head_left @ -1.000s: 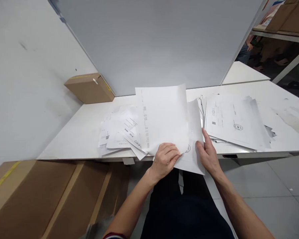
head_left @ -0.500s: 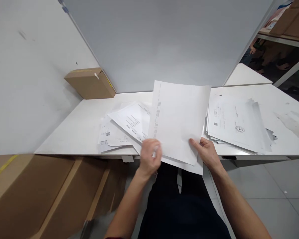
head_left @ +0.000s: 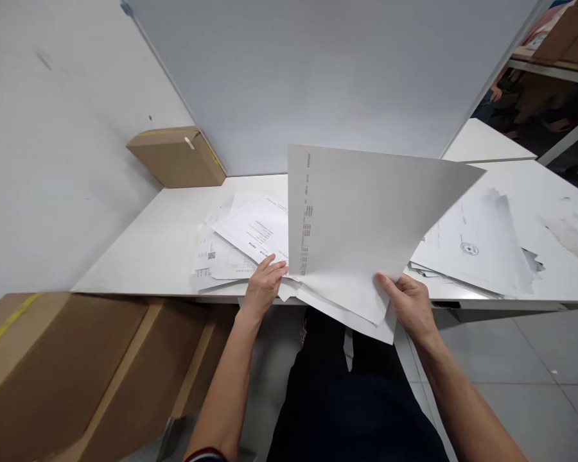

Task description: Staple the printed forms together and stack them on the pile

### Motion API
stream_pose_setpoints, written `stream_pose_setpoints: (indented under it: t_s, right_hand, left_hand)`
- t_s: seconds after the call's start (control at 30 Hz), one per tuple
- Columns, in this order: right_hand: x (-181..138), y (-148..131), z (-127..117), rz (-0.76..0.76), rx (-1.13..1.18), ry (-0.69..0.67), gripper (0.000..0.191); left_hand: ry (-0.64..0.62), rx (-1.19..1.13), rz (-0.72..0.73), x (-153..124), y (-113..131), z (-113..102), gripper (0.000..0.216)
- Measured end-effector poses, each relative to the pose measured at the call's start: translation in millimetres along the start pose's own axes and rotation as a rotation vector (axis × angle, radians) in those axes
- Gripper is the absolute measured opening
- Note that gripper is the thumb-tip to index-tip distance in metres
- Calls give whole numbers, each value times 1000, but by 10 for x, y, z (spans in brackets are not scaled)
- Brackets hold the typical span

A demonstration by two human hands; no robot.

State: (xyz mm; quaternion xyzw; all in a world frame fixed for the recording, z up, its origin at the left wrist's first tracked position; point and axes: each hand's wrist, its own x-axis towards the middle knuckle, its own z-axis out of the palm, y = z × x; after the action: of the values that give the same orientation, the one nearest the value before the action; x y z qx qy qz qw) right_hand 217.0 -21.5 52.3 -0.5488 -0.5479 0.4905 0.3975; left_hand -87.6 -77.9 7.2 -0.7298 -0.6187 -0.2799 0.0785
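Note:
My right hand pinches a stack of large sheets of paper near the lower right corner, thumb on top. The top sheet rises upright and bends away to the right, with a column of small print along its left side. Other sheets beneath it poke out over the table edge. Further left, my left hand rests with fingers stretched out on printed papers by the front edge; its thumb is hidden. Those papers lie fanned and overlapping. To the right sits another paper pile bearing a round stamp.
The white table meets a grey panel at the back. A cardboard box stands in the left corner. Large cartons are below on the left. A shelf and part of another person appear at upper right.
My left hand has moved left from the held sheets to the printed papers, its fingers straightening. The top sheet has swung up and its upper right corner now reaches farther right.

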Motion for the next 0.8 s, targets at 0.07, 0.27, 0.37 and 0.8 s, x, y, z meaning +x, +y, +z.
stream_pose_setpoints:
  t_s: [0.07,0.27,0.37,0.8]
  right_hand:
    - [-31,8,14,3,2,15,28]
    - [-13,58,-221,57,213,293,33]
    - [42,79,-492,65,362,435,23]
    - [18,336,-659,277,395,176,30]
  left_hand:
    - [-3,-13,32,9,-11,7,26]
    - [75,20,-15,-71,-188,-50,30]
    - [108,34,-72,-125,-332,-129,33]
    - [210,-347,-514,12,407,-419,32]
